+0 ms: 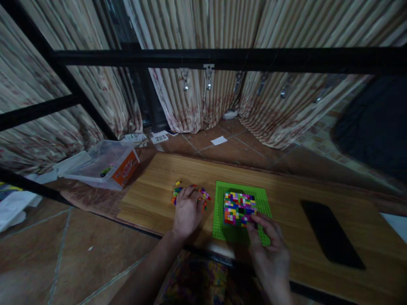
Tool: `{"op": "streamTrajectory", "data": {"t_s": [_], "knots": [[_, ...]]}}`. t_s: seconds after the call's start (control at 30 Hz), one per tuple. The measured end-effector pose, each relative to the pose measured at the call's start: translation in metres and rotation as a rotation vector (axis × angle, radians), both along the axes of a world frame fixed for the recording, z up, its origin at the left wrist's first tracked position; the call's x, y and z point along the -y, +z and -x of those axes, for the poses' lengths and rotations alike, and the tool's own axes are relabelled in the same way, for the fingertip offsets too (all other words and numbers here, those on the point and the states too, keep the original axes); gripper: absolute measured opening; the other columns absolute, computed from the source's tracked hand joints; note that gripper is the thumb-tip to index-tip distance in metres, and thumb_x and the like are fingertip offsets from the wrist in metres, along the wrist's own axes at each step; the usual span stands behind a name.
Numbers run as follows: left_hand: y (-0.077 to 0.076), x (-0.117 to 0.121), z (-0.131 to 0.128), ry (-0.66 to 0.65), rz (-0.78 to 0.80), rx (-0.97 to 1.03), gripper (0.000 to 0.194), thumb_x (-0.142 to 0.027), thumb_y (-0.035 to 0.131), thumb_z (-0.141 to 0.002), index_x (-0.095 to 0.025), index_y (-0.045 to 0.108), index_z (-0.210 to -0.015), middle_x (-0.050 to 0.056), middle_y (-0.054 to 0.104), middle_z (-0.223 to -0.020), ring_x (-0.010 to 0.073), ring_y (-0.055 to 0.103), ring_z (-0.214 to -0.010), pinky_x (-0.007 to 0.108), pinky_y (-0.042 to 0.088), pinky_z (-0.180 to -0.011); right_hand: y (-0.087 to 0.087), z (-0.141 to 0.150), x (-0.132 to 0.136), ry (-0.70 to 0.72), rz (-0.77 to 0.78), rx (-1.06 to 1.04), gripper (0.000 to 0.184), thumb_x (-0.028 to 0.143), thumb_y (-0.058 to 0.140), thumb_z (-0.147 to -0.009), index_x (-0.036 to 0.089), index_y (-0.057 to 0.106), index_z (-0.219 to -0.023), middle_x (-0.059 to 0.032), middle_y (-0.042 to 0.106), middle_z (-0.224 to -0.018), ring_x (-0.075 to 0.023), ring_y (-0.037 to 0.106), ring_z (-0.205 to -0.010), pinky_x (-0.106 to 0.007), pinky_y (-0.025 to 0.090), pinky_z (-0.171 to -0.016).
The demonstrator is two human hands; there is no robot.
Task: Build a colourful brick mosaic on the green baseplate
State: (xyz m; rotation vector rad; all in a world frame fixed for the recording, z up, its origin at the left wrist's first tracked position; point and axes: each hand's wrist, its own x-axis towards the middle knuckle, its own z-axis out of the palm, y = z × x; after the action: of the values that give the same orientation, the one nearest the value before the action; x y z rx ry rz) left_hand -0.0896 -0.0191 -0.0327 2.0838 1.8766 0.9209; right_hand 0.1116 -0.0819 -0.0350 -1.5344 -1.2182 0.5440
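Note:
A block of small multicoloured toy bricks point(239, 203) stands on a green studded baseplate point(219, 216). At the block's near right corner, my right hand point(270, 243) has its thumb and index finger pinched together. Whatever lies between those fingertips is too small to make out. Loose toy bricks point(205, 194) in mixed colours lie in a small pile left of the baseplate. My left hand point(188, 212) reaches over that pile, fingers bent downward and thumb apart. The hand itself hides part of the pile.
Everything rests on a long wooden board point(149, 186). A dark flat slab point(332, 233) lies at its right. Beyond the left end stands a clear plastic bin point(104, 178) with an orange label. A black metal bar point(222, 57) with hanging clips crosses in front of striped curtains point(203, 25).

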Motion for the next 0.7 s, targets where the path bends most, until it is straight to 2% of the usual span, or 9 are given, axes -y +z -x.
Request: {"op": "streamTrajectory", "data": {"t_s": [0.07,0.17,0.33,0.5,0.7], "knots": [[0.004,0.012,-0.008,-0.086,0.041,0.174,0.013,-0.018,0.053,-0.085,-0.021,0.065,-0.088,0.004,0.066,-0.097,0.0179,0.059,-0.094,0.031,0.046,-0.086,0.002,0.002,0.003,0.05,0.008,-0.012,0.023,0.04,0.057,-0.084,0.023,0.067,-0.096,-0.0068,0.062,-0.111,-0.0222,0.056,-0.107,-0.04,0.041,-0.095],[0.001,0.032,-0.027,-0.186,0.158,0.408,0.012,-0.023,0.056,-0.085,-0.02,0.068,-0.084,0.001,0.067,-0.082,0.0138,0.062,-0.079,0.024,0.049,-0.074,-0.001,0.002,0.008,0.098,0.061,-0.024,0.022,0.039,0.056,-0.085,0.024,0.068,-0.094,-0.0057,0.065,-0.106,-0.0211,0.059,-0.102,-0.038,0.045,-0.09],[-0.014,0.051,-0.057,-0.128,0.286,0.686,0.013,-0.025,0.061,-0.081,-0.017,0.071,-0.084,0.001,0.069,-0.077,0.0126,0.063,-0.069,0.021,0.049,-0.064,-0.006,-0.002,0.012,0.194,0.144,0.053,0.023,0.038,0.055,-0.087,0.026,0.069,-0.098,-0.0048,0.068,-0.101,-0.0211,0.061,-0.096,-0.038,0.047,-0.087],[-0.016,0.055,-0.067,-0.156,0.288,0.849,0.013,-0.021,0.061,-0.079,-0.017,0.072,-0.085,0.003,0.073,-0.081,0.015,0.066,-0.076,0.022,0.052,-0.071,-0.004,0.001,0.01,0.306,0.101,0.086,0.02,0.033,0.053,-0.089,0.027,0.069,-0.099,-0.0033,0.068,-0.099,-0.0195,0.063,-0.092,-0.035,0.049,-0.082],[-0.012,0.055,-0.07,-0.13,0.326,0.858,0.014,-0.02,0.06,-0.079,-0.017,0.072,-0.086,0.003,0.074,-0.082,0.0151,0.067,-0.077,0.022,0.053,-0.071,-0.008,0.001,0.006,0.318,0.047,0.155,0.017,0.028,0.053,-0.09,0.028,0.068,-0.097,-0.0013,0.068,-0.095,-0.0177,0.062,-0.089,-0.032,0.05,-0.079]]}}
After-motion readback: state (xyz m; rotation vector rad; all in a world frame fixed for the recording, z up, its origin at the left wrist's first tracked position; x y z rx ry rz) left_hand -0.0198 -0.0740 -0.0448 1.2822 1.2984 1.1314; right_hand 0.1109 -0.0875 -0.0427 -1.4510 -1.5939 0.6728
